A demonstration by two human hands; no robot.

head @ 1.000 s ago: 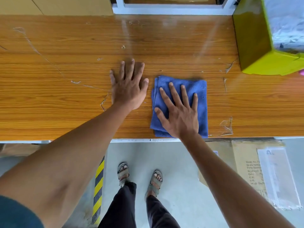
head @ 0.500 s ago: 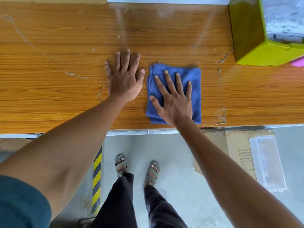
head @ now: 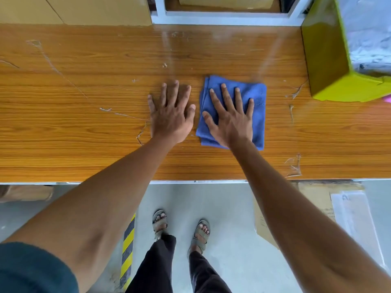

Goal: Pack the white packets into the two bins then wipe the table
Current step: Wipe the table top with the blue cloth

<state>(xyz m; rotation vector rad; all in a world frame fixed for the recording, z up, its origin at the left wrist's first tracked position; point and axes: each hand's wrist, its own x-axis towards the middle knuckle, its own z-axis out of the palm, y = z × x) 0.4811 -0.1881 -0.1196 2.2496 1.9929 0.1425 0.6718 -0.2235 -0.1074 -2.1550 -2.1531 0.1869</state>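
Head view, table: a long wooden table (head: 84, 127) with orange-brown grain runs from left to right; scraps of clear tape and pale scratches mark its top, most of them at the left and near the right end.
Head view, cloth: a folded blue cloth (head: 257, 115) lies flat on the table, a little right of the middle, with its near edge well short of the table's near edge.
Head view, right hand: the right hand (head: 230, 121) lies palm down on the cloth, its fingers straight and spread apart, pressing the fabric onto the wood; nothing is curled or pinched.
Head view, left hand: the left hand (head: 171, 117) lies palm down on the bare wood just left of the cloth, fingers straight and slightly fanned; the thumb tip is very close to the cloth's left edge, and contact cannot be told.
Head view, bin: a yellow-green bin (head: 325, 66) stands at the far right of the table, cut by the frame edge; crumpled white packets (head: 370, 37) fill it.
Head view, pink object: a small pink sliver (head: 387, 99) shows at the right edge, just near of the bin; what it is cannot be told.
Head view, floor: a cardboard box (head: 266, 218) sits under the near right part of the table, with dark print on its side too blurred to read and a clear document pouch (head: 357, 216) on it.
Head view, tape: a yellow and black hazard strip (head: 128, 248) runs along the grey floor to the left of the person's sandalled feet.
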